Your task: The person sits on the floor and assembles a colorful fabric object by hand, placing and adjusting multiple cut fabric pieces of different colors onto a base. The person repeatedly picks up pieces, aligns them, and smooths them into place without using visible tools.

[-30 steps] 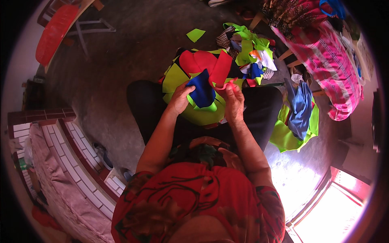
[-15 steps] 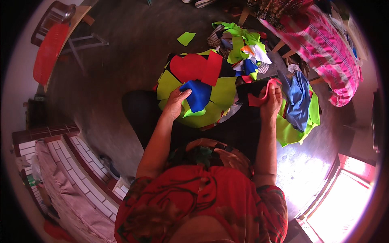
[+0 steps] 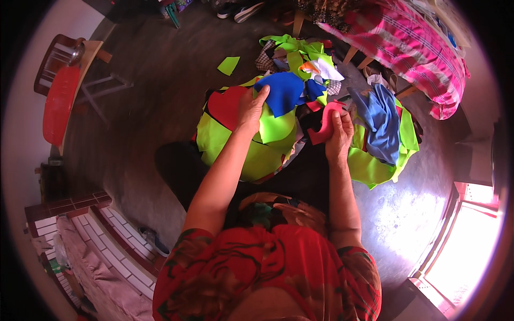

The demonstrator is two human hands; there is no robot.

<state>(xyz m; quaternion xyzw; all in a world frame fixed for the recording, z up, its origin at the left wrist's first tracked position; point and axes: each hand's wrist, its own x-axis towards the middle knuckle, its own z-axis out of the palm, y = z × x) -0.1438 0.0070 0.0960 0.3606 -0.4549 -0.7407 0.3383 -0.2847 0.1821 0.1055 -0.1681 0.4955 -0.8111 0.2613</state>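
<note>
My left hand [image 3: 251, 109] is closed on a blue fabric piece [image 3: 281, 91], thumb on top, and a lime-green fabric piece [image 3: 277, 127] hangs beneath it. Both are over a round pile of yellow-green cloth [image 3: 217, 138] in front of me. A red fabric piece [image 3: 226, 104] lies on that pile, just left of the hand. To the right, my right hand [image 3: 338, 136] pinches a curved red fabric scrap [image 3: 324, 125]. Beside that hand rests a second heap, with a grey-blue cloth [image 3: 383, 123] on top of lime-green fabric [image 3: 369, 168].
Beyond the round pile is a heap of mixed scraps [image 3: 305, 56]. A single lime scrap [image 3: 229, 65] lies on the dark floor. Pink plaid cloth [image 3: 412, 53] drapes over furniture at the far right. A red seat [image 3: 59, 104] stands at the left, shoes [image 3: 249, 12] at the back.
My left hand has moved forward and right, carrying the blue piece toward the pile's far right edge. The right hand still holds the red scrap, which is now turned more upright.
</note>
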